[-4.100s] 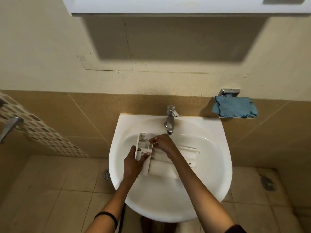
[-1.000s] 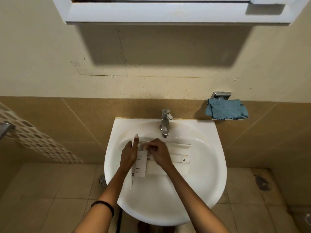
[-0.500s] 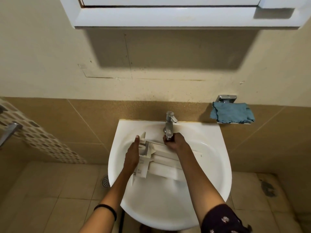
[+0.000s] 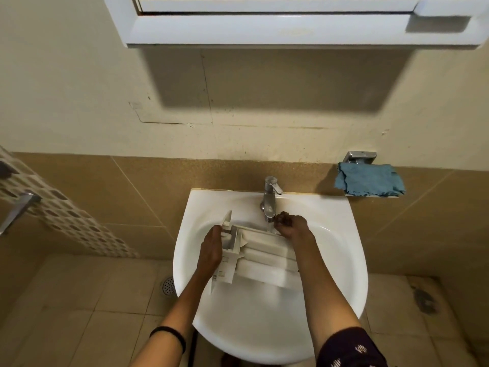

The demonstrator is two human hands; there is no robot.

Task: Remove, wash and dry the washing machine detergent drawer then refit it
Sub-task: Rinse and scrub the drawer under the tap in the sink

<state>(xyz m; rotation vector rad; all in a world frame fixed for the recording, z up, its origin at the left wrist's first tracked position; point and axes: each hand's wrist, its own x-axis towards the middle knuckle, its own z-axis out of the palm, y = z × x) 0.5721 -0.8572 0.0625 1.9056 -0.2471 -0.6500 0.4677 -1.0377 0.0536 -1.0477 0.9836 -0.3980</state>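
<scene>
Sink (image 4: 264, 327) holds detergent drawer (image 4: 264, 256) | left hand (image 4: 210, 250) grips its front end | right hand (image 4: 292, 225) curled by tap (image 4: 269, 200), grasp unclear

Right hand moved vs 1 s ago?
Yes. The right hand left the left end of the drawer, beside the left hand, and went toward the wall to the tap, now just right of its spout.

Wall (image 4: 79, 75): cream plaster across the upper frame, scuffed and cracked.
Tile band (image 4: 127, 197): tan, mid-frame; patterned strip (image 4: 66, 215) at left.
Cabinet (image 4: 291, 27): white, top centre, shadow beneath.
Basin (image 4: 264, 348): white, lower centre.
Floor (image 4: 92, 300): beige tiles; round drain (image 4: 167, 286), lower left.
</scene>
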